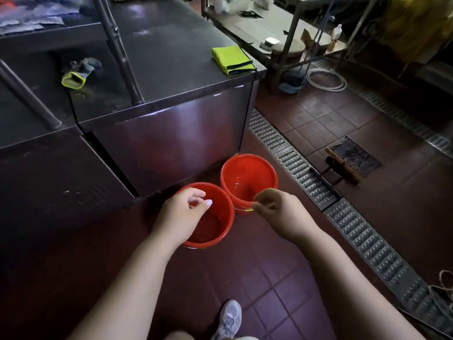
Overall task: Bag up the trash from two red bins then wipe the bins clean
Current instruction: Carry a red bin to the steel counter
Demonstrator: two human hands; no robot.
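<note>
- Two red bins, near bin (pixel 220 224) and far bin (pixel 245 173), stood side by side on floor (pixel 269 278) beside steel counter (pixel 171 143);
- left hand (pixel 181 214) hovered over near bin, fingers loosely curled, holding nothing;
- right hand (pixel 277 212) curled at far bin's rim; grip undeterminable.

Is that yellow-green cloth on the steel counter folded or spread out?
Folded. The yellow-green cloth with dark edging lies as a thick doubled pad, layered edges showing, near the corner of the steel counter.
</note>
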